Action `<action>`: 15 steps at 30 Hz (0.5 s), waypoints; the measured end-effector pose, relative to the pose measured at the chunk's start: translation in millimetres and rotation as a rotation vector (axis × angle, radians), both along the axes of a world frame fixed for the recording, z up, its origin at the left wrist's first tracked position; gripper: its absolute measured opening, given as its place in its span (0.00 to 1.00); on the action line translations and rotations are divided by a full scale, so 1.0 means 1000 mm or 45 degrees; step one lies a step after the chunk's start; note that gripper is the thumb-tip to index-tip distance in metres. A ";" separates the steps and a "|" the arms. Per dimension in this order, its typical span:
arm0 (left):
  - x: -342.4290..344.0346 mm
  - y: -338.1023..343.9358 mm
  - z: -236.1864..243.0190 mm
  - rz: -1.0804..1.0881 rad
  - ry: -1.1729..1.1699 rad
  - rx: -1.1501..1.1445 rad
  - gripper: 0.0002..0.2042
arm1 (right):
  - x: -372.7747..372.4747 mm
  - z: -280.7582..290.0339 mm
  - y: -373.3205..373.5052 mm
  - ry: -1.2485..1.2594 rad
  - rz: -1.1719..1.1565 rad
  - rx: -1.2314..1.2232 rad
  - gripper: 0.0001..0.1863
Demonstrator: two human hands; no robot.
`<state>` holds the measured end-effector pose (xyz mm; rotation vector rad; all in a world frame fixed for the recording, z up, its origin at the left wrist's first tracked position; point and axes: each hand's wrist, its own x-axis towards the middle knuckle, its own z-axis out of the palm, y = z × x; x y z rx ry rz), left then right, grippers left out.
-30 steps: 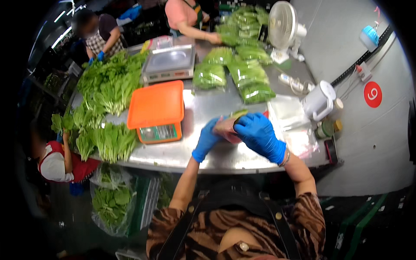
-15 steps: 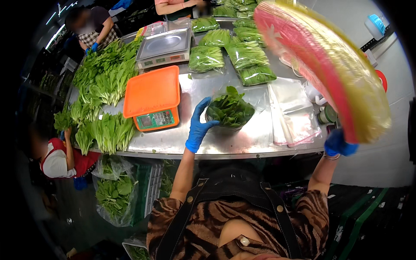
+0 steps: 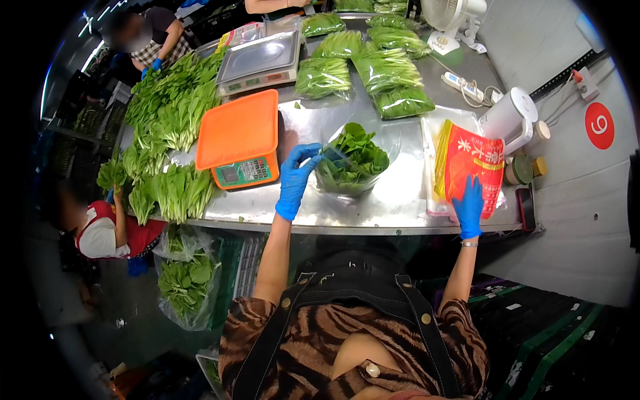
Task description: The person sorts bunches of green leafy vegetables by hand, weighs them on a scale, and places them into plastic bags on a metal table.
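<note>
Leafy greens (image 3: 360,150) stand in a clear plastic bag (image 3: 335,180), its mouth facing up, on the metal table in front of me. At the bag's left rim, my left hand (image 3: 297,180) in a blue glove pinches the plastic between thumb and fingers. My right hand (image 3: 469,205), also gloved in blue, lies with fingers stretched out on a red and yellow printed plastic bag (image 3: 468,157). That bag rests flat on a stack of clear bags (image 3: 432,133) at the table's right side.
An orange scale (image 3: 239,130) and a silver scale (image 3: 259,63) stand left of centre. Loose greens (image 3: 177,123) cover the table's left. Packed greens (image 3: 393,73) lie behind; a kettle (image 3: 510,117), fan (image 3: 443,20) and power strip (image 3: 463,85) are at right. Co-workers stand left and behind.
My right hand has brought the red and yellow bag down from the air onto the clear bags and now lies flat on it. My left hand has closed at the greens bag's rim.
</note>
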<state>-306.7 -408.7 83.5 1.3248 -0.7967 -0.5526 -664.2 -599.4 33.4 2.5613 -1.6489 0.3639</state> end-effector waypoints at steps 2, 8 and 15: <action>0.001 0.007 0.001 0.024 -0.034 0.027 0.10 | 0.057 0.036 0.012 -0.774 0.351 0.030 0.23; 0.005 0.006 -0.005 -0.129 0.438 -0.294 0.08 | 0.170 0.069 0.042 -1.508 0.765 0.740 0.12; 0.004 0.011 0.001 -0.071 0.276 -0.154 0.06 | 0.160 0.059 0.046 -1.750 0.512 1.019 0.03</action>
